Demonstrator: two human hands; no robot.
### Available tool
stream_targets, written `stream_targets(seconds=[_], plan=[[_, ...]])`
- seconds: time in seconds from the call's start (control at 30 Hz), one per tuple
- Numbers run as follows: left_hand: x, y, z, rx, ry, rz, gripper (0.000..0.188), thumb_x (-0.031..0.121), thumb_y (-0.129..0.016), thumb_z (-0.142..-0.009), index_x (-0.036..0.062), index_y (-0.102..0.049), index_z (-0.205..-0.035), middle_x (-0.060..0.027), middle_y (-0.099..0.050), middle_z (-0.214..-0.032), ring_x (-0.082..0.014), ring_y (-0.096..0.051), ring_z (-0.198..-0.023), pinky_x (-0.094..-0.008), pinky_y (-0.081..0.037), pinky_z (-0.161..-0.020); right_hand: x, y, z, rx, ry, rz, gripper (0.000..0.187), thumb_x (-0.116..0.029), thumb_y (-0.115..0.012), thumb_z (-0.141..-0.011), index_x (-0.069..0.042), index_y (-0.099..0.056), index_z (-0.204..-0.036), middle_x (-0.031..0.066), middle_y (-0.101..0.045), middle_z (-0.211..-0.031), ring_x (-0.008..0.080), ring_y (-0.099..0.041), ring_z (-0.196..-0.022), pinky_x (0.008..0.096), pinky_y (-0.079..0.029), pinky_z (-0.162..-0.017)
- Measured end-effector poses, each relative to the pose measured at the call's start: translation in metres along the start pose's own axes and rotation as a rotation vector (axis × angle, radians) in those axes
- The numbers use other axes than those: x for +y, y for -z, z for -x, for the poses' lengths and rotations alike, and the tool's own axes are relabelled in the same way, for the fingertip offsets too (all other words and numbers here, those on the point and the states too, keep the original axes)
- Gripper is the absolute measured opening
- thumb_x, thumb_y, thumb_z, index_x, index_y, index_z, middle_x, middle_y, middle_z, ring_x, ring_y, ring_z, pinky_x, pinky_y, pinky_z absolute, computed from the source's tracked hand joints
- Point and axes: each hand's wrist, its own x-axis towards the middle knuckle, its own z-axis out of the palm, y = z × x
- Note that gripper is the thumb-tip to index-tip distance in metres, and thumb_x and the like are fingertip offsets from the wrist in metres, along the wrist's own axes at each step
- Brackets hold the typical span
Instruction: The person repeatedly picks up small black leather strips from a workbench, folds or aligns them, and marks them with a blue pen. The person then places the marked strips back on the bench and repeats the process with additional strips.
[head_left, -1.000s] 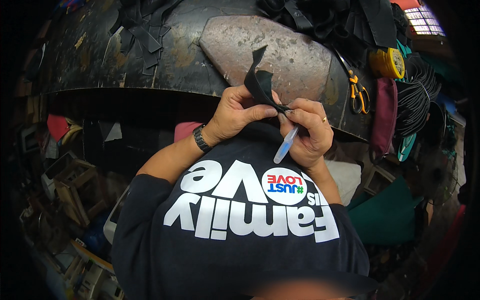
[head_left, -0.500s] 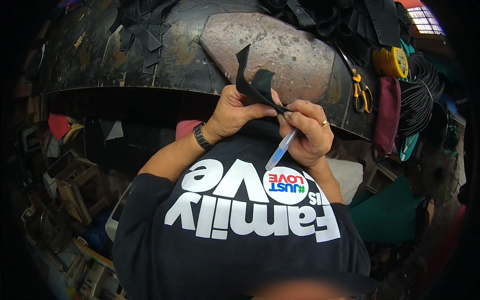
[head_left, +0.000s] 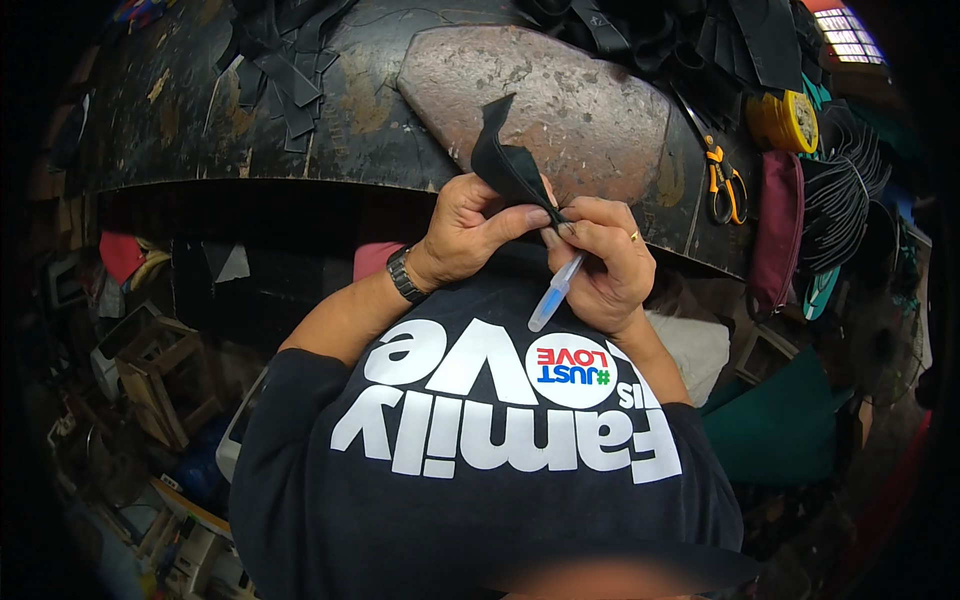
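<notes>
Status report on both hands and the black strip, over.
Left hand pinching black strip. Right hand at strip's lower end, also holding pen-like tool. Scissors on bench, apart from both hands.

Strip [head_left: 507, 165]: black. Pen-shaped tool [head_left: 556, 294]: clear, blue within. Slab [head_left: 540, 90]: mottled reddish-brown and grey. Table [head_left: 150, 130]: black, patched with tan. Scissors [head_left: 713, 158]: orange-and-black handles. Pouch [head_left: 776, 235]: maroon. Shirt [head_left: 480, 530]: black; white print, red, blue and green accents.

Forearms [head_left: 340, 312] angled inward, fingers [head_left: 517, 222] pinched close together
</notes>
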Motion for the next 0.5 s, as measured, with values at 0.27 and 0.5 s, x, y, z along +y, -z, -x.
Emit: stream_targets(seconds=[0.27, 0.5], plan=[[0.007, 0.003, -0.002, 0.047, 0.018, -0.083, 0.017, 0.011, -0.061, -0.09, 0.0011, -0.059, -0.103, -0.0042, -0.06, -0.097, -0.0088, -0.055, -0.088, -0.0244, -0.046, -0.081, -0.006, -0.001, -0.005, 0.029, -0.378, -0.211, 0.029, 0.003, -0.073, -0.075, 0.0, -0.058, -0.099, 0.0103, -0.062, -0.088, 0.0169, -0.062, -0.074, 0.0239, -0.049, -0.063], [0.015, -0.004, -0.012, 0.171, -0.13, -0.2, 0.019, 0.013, -0.059, -0.093, 0.0009, -0.058, -0.107, -0.0019, -0.061, -0.092, -0.0077, -0.057, -0.082, -0.0233, -0.048, -0.074, 0.007, -0.005, -0.01, -0.177, -0.31, -0.059, 0.011, 0.001, -0.07, -0.075, 0.002, -0.06, -0.081, 0.0099, -0.052, -0.07, 0.0197, -0.054, -0.06, 0.0281, -0.042, -0.055]])
